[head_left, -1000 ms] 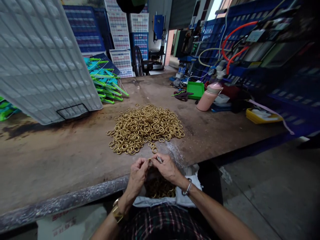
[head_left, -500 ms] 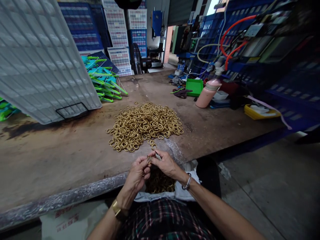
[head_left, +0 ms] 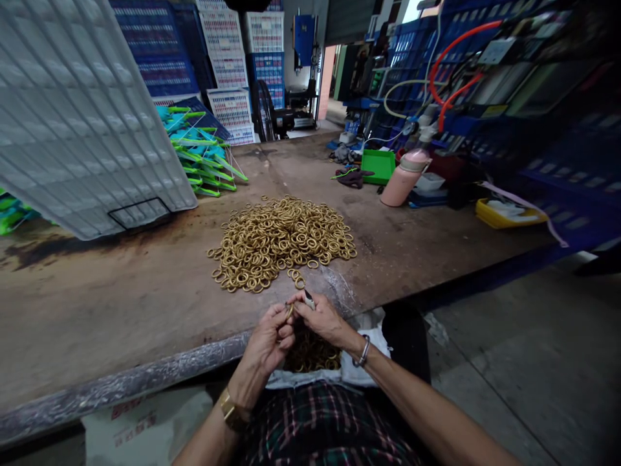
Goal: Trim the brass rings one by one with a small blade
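Observation:
My left hand (head_left: 272, 336) is closed, pinching a gold-coloured ring (head_left: 290, 311) between thumb and fingertips. Against it works my right hand (head_left: 323, 318), its fingers wrapped round a small knife-like tool (head_left: 309, 299) with a dark and pale grey end showing. The tool's working tip is too small to make out. Beyond the hands, a heap of similar gold rings (head_left: 286, 239) lies on the table, with a few loose rings (head_left: 299, 282) at its near edge. Under my hands, more rings (head_left: 315, 353) fill a white-lined container (head_left: 356, 369) at my lap.
A large white plastic crate (head_left: 97, 116) leans at the left beside green and blue plastic pieces (head_left: 208, 162). To the right stand a pink bottle (head_left: 405, 181), a green tray (head_left: 378, 166) and a yellow tray (head_left: 504, 217). The table's front edge (head_left: 145, 372) is wrapped in plastic.
The ring in my left fingers shows more plainly, and the tool in my right hand has tilted slightly. Both hands stay together in nearly the same place.

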A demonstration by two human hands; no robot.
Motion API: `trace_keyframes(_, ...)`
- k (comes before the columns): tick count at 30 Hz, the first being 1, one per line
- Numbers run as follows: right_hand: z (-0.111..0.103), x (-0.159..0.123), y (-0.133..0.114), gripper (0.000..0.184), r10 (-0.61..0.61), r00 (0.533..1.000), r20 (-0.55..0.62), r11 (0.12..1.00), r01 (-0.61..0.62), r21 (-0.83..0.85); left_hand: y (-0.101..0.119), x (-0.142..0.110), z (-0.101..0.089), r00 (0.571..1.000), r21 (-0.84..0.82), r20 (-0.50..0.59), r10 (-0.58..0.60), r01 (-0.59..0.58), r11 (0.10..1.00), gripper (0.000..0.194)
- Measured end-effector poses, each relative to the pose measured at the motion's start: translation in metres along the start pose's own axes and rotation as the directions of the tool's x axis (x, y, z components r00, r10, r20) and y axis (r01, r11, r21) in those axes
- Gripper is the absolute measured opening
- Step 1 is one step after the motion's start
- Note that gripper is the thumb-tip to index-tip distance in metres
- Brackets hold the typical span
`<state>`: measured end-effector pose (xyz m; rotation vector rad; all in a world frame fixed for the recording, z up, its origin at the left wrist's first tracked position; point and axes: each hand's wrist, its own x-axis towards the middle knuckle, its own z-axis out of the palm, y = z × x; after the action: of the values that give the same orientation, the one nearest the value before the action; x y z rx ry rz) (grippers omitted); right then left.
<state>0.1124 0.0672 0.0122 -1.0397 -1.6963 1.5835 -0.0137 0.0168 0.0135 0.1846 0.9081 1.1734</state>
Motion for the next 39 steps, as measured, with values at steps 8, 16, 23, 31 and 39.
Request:
trace_keyframes(8,0.004,0.001,0.0,0.021,-0.03,0.998,-0.061,1.0,0.031,0.008,0.0,-0.01,0.007,0.99,0.014,-0.002,0.138,-0.138,0.99,0.032)
trace_keyframes(16,0.003,0.0,-0.007,0.02,-0.046,0.998,-0.041,0.993,0.041,-0.11,-0.003,-0.015,0.005,0.974,0.185,-0.004,0.226,-0.222,0.957,0.034)
trace_keyframes(23,0.004,0.0,-0.009,0.021,-0.088,0.996,-0.027,0.967,0.079,-0.241,-0.008,-0.013,-0.001,0.963,0.346,-0.016,0.269,-0.247,0.905,0.033)
trace_keyframes(31,0.003,-0.001,-0.006,0.021,-0.089,0.994,-0.056,0.931,0.063,-0.36,-0.007,-0.014,0.003,0.962,0.319,-0.025,0.27,-0.248,0.915,0.035)
trace_keyframes(39,0.005,-0.008,0.004,0.021,-0.133,0.987,0.093,0.649,0.158,-0.744,-0.008,-0.012,0.004,0.958,0.362,-0.034,0.285,-0.254,0.897,0.035)
